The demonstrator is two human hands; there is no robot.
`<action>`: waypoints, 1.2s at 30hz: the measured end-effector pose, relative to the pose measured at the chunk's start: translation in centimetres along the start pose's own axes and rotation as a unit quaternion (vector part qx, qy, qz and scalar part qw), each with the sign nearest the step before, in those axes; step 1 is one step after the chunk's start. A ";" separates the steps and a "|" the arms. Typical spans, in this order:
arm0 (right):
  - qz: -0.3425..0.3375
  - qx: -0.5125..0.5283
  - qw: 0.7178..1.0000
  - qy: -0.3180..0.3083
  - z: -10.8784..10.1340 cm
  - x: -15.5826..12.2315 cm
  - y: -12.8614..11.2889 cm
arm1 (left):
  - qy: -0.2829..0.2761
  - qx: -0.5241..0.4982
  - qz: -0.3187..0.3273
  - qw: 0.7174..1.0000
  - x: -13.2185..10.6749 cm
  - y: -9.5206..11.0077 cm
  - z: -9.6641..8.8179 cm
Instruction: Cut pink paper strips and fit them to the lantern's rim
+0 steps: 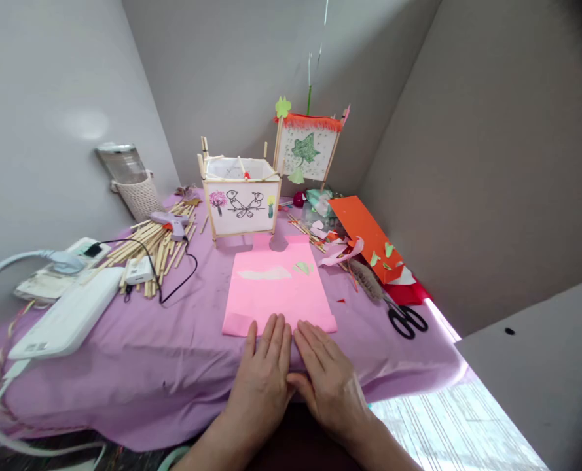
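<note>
A pink sheet of paper (278, 291) lies flat on the purple tablecloth (173, 353), its near edge folded up into a narrow strip. My left hand (264, 376) and my right hand (327, 373) rest side by side at that near edge. Both lie flat with fingers stretched out, fingertips pressing on the folded strip. Neither hand holds anything. A small green paper cutout (302, 267) sits on the pink sheet.
A white paper lantern (241, 203) with drawings stands behind the sheet; a second lantern (308, 147) with a green leaf is further back. Wooden sticks (158, 245) and a glue gun (170, 222) lie left. Black scissors (406, 319), orange paper (364, 232) and scraps lie right.
</note>
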State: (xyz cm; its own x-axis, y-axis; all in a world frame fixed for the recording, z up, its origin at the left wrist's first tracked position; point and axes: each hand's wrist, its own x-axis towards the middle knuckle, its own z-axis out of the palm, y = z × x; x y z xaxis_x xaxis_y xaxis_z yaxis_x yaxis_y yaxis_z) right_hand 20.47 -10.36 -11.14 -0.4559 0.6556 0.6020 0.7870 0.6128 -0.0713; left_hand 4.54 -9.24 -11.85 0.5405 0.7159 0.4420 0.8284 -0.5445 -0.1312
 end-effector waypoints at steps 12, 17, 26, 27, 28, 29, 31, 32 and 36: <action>0.091 -0.139 0.986 0.017 -1.0 -2.7 4.3 | -0.025 0.013 -0.010 1.000 0.3 0.2 -0.8; 0.037 -0.084 0.995 0.038 -1.3 -1.1 2.6 | -0.027 0.022 -0.011 0.999 0.4 0.3 -0.7; -0.013 -0.068 0.997 0.022 0.9 -0.2 1.1 | 0.001 0.048 -0.063 0.997 -0.5 0.4 0.0; -0.014 -0.069 0.997 0.025 0.9 -0.2 1.2 | 0.006 0.053 -0.075 0.996 -0.7 0.4 0.0; -0.014 -0.070 0.997 0.028 0.9 -0.2 1.3 | 0.009 0.056 -0.083 0.995 -0.8 0.4 0.0; -0.013 -0.071 0.997 0.031 0.8 -0.3 1.3 | 0.012 0.058 -0.086 0.995 -0.9 0.3 0.0; -0.012 -0.072 0.997 0.036 0.8 -0.3 1.3 | 0.015 0.061 -0.087 0.994 -1.1 0.1 -0.2; -0.012 -0.071 0.997 0.037 0.9 -0.3 1.3 | 0.017 0.064 -0.088 0.994 -1.2 0.0 -0.3; -0.011 -0.069 0.997 0.042 0.9 -0.2 1.3 | 0.016 0.074 -0.105 0.992 -2.3 -1.2 -1.1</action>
State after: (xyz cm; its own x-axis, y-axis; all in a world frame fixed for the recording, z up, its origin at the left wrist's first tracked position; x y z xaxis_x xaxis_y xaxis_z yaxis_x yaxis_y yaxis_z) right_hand 21.20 -9.31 -12.10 -0.4425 0.5996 0.6668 0.8292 0.5567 0.0497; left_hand 2.18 -10.67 -11.74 0.3500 0.7916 0.5009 0.9363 -0.3124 -0.1604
